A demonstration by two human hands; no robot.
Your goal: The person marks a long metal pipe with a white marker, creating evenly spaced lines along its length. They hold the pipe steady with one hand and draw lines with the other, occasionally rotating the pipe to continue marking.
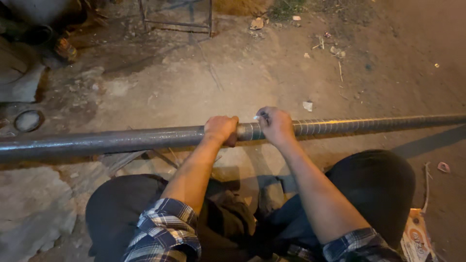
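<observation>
A long grey metal pipe [121, 139] runs across the view from left to right, raised a little above the dirt ground. Its right part carries several evenly spaced white chalk lines [335, 126]. My left hand [221, 129] is wrapped over the pipe near the middle. Just to its right, my right hand [275, 125] rests on the pipe and pinches a small white piece of chalk [257, 117] with its tip against the metal. My knees in dark trousers sit below the pipe.
A metal frame [177, 19] stands at the back. A round lid [28, 120] lies at the left near a flat slab [19, 77]. A printed packet [415, 237] lies at the lower right. Litter is scattered over the dirt.
</observation>
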